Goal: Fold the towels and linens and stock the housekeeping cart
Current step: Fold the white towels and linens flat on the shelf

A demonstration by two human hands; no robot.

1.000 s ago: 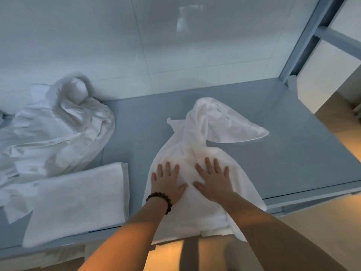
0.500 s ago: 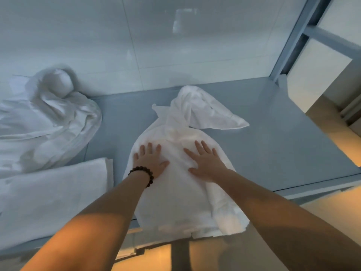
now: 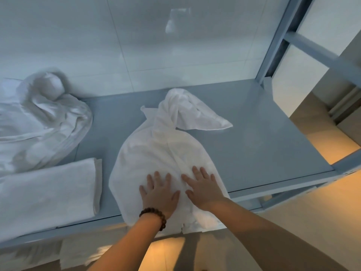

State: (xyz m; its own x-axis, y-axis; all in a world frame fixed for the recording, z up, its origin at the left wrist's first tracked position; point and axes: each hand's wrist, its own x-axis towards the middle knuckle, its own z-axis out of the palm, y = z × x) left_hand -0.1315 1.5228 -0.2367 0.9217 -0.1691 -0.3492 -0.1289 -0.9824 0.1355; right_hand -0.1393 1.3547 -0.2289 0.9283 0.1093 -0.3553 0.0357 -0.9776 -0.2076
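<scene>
We had our left hand (image 3: 159, 194) and right hand (image 3: 203, 187) flat, fingers spread, side by side on the rumpled towel (image 3: 162, 145), which lay on the counter (image 3: 263, 143), near end drooping over the front edge.

Head-worn view, steeply down onto shelf (image 3: 254, 145)

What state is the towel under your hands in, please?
Unfolded: towel bunched, far end twisted; left hand and right hand flat on it.
</scene>
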